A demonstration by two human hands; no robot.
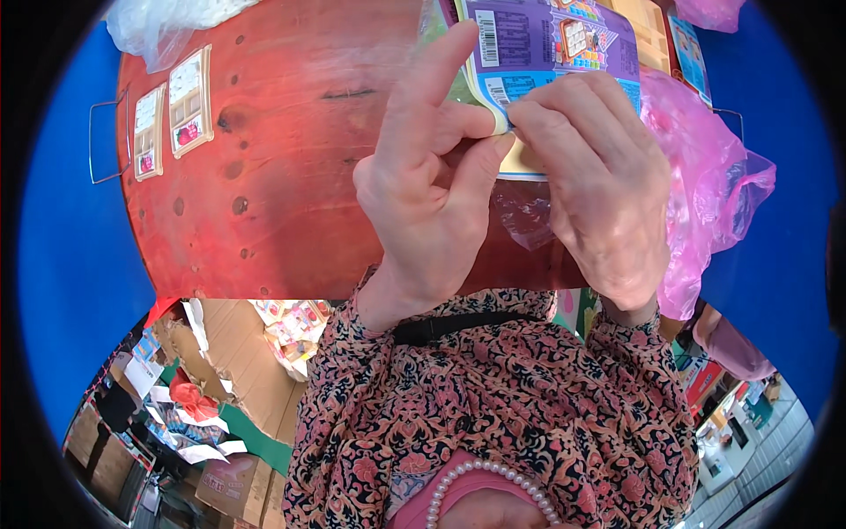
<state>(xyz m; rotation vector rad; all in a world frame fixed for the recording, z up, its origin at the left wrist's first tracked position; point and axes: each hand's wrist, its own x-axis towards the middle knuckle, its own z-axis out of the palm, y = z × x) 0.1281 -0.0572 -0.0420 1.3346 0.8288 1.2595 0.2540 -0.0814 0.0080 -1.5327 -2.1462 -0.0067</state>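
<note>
A stack of printed card sheets (pixel 551 53), purple and light blue with small pictures, lies at the far right of the red table. Its near left corner is bent upward. My left hand (pixel 432 194) pinches that lifted corner between thumb and a finger, with the index finger stretched out past the sheets' left edge. Over the near part of the stack, my right hand (pixel 608 167) is closed, its fingertips gripping the same corner. Both hands partly hide the sheets, so how many are lifted I cannot tell.
On the red table (pixel 291 167), two cream trays (pixel 190 101) with compartments stand at the left. A clear plastic bag (pixel 167 31) is at the far left, a pink plastic bag (pixel 696 194) at the right. A cardboard box (pixel 251 353) sits below the table's near left edge.
</note>
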